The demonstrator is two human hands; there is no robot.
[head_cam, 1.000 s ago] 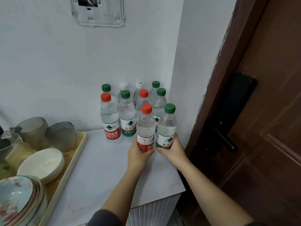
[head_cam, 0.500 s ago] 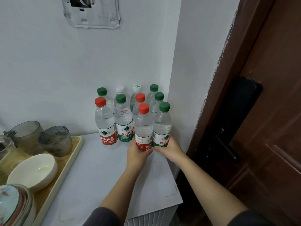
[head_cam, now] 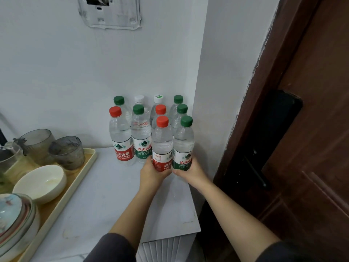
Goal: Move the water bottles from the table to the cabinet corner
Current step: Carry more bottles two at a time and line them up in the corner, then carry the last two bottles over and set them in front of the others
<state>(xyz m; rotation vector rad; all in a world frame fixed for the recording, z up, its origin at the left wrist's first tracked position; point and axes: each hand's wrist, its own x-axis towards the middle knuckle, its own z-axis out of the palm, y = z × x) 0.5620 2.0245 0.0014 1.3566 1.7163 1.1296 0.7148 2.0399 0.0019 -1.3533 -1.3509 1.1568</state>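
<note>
Several clear water bottles with red, green and white caps stand clustered in the wall corner on the white cabinet top (head_cam: 105, 201). My left hand (head_cam: 153, 173) grips the base of a red-capped bottle (head_cam: 162, 140) at the front of the group. My right hand (head_cam: 190, 173) grips the base of a green-capped bottle (head_cam: 184, 140) right beside it, close to the side wall. Both held bottles are upright and touch each other. Whether their bases rest on the cabinet top is hidden by my hands.
A beige tray (head_cam: 83, 174) on the left carries two grey glasses (head_cam: 68, 152), a white bowl (head_cam: 41, 182) and stacked bowls (head_cam: 15, 220). A dark wooden door (head_cam: 311, 129) with a black handle stands on the right. The cabinet's front edge lies near my forearms.
Both hands have pushed the two held bottles a little farther back toward the cluster in the corner. The camera view has shifted slightly.
</note>
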